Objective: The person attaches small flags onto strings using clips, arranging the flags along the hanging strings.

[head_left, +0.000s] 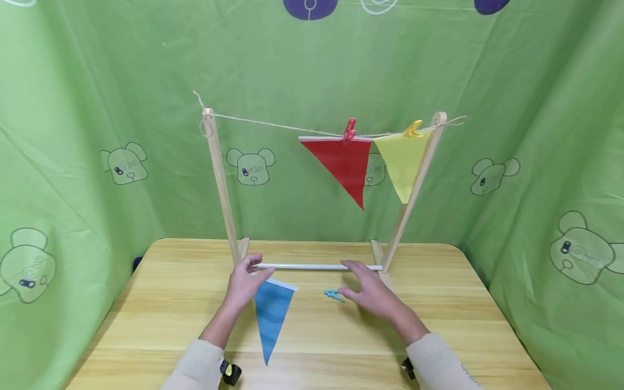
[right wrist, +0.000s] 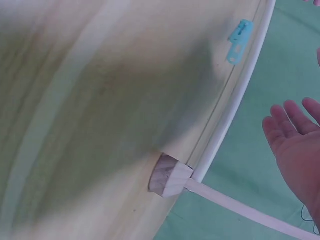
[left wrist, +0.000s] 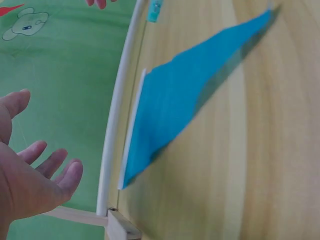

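A: Green cloth (head_left: 312,76) hung behind and along both sides, printed with cartoon animal heads. What stood on the wood-grain surface (head_left: 317,341)?

B: A wooden frame. Left post (head_left: 221,184) and right post (head_left: 414,195) leaned outward; a white rod (head_left: 302,266) joined them low down, and a string (head_left: 273,125) sagged slightly between their tops.

A: What did the string carry?

B: Red flag (head_left: 348,162) under a red clip (head_left: 349,131), right of the middle, hanging askew. Just beside it, a yellow flag (head_left: 402,162) under a yellow clip (head_left: 413,129), close to the right post.

A: And below?

B: Blue flag (head_left: 274,319) lay on the surface near the left post, in front of the rod. White-edged top faced the rod, tip pointed toward the person; fabric looked wavy. Turquoise clip (head_left: 333,295) lay to its right, well apart from it.

A: The hands?

B: Left hand (head_left: 245,286) was above the flag's top corner, thumb and fingers apart; the left wrist view showed a gap between it and the fabric. Right hand (head_left: 372,292) was near the turquoise clip, fingers loosely extended, thumb apart. The right wrist view showed it clear of the clip.
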The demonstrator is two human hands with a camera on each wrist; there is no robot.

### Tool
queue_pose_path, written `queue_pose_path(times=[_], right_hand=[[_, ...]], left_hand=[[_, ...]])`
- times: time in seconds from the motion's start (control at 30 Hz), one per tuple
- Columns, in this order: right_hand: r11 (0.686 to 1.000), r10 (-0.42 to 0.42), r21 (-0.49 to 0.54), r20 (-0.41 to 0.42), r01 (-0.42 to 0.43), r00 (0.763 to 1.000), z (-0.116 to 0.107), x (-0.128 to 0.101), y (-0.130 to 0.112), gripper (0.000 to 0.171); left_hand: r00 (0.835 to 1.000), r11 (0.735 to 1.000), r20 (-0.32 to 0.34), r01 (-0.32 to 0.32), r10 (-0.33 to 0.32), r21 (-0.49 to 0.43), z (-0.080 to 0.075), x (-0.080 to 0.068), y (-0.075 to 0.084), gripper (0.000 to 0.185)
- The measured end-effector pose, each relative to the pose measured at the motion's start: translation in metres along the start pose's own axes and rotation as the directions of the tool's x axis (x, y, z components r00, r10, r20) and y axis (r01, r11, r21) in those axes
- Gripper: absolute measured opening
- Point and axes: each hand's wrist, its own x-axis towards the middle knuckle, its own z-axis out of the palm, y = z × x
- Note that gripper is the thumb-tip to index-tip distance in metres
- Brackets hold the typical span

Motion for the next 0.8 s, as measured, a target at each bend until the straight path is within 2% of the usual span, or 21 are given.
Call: queue_pose_path(times=[0.23, 0.53, 0.67, 0.8], right_hand=[[1.000, 0.023, -0.016, 0.067, -0.022, 0.998, 0.011, -0.003, 0.005, 0.082], [0.999, 0.026, -0.026, 0.114, -0.023, 0.993, 0.021, -0.004, 0.010, 0.082], [0.998, 0.049, -0.041, 0.129, -0.044, 0.990, 0.024, -0.004, 0.010, 0.081], [0.996, 0.066, -0.063, 0.135, -0.058, 0.989, 0.026, -0.003, 0.011, 0.078]], left_hand=[[1.000, 0.982, 0.014, 0.012, -0.015, 0.189, 0.002, -0.005, -0.013, 0.072], [1.000, 0.950, 0.013, -0.022, 0.019, 0.311, 0.004, -0.005, -0.025, 0.082], [1.000, 0.930, 0.000, -0.008, 0.009, 0.367, 0.005, -0.003, -0.030, 0.085], [1.000, 0.898, -0.014, 0.003, 0.004, 0.440, 0.008, -0.001, -0.032, 0.088]])
